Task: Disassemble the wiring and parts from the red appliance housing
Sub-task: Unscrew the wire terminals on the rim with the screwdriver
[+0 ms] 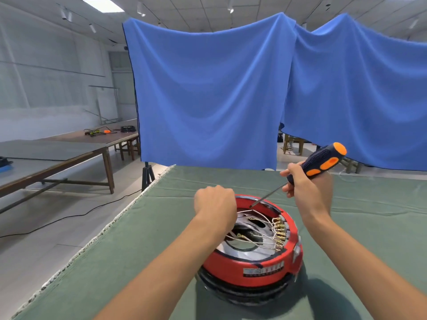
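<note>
Two hands work the round red plastic housing [251,266], white wires [256,241] exposed: left hand [215,204] fisted on its rim, right hand [305,183] gripping a black-and-orange screwdriver [323,162].

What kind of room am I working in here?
Likely a workshop or recording hall: long wooden tables, a blue cloth backdrop hung on a stand, and a green cloth-covered bench.

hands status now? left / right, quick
Left hand: fingers curled over the far-left rim of the red appliance housing; whether it grips the rim cannot be told.
Right hand: holding the screwdriver, tip at the housing's far inner rim.
</note>
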